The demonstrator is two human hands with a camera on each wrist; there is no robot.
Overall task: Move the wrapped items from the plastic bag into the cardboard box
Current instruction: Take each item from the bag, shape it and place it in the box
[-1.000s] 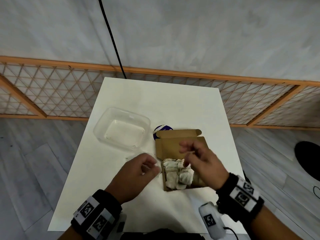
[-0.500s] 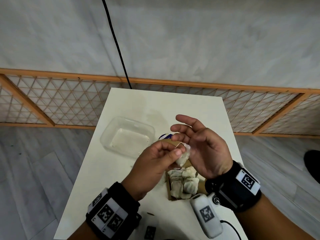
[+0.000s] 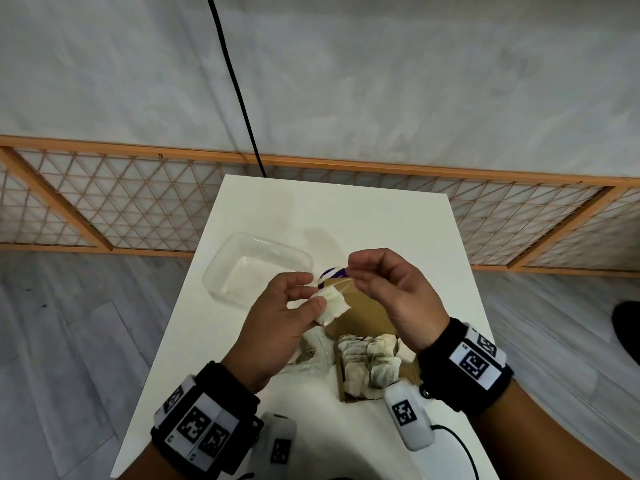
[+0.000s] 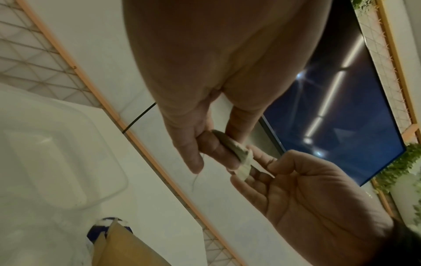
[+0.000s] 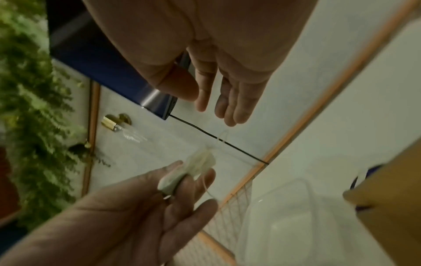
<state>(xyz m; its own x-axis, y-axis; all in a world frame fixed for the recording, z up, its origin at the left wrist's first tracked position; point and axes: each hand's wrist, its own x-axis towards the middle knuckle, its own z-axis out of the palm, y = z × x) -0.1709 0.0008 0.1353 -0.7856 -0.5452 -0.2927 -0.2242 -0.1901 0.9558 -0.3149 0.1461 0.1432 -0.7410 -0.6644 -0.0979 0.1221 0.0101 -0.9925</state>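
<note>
My left hand (image 3: 277, 327) pinches a small wrapped item (image 3: 330, 306), lifted above the cardboard box (image 3: 363, 306), while my right hand (image 3: 388, 292) pinches what looks like its thin string, fingers curled. More wrapped items (image 3: 369, 362) already lie in the box; the plastic bag (image 3: 311, 355) sits crumpled beside it on the tabletop (image 3: 346, 216). I'd free the string first, then lower the item into a gap. No brand or writing is readable.

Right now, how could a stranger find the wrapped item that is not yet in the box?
On the white table, find the open cardboard box. Above it, the left hand pinches one wrapped item. Unlike the pile in the box, it is raised in the air.
</note>
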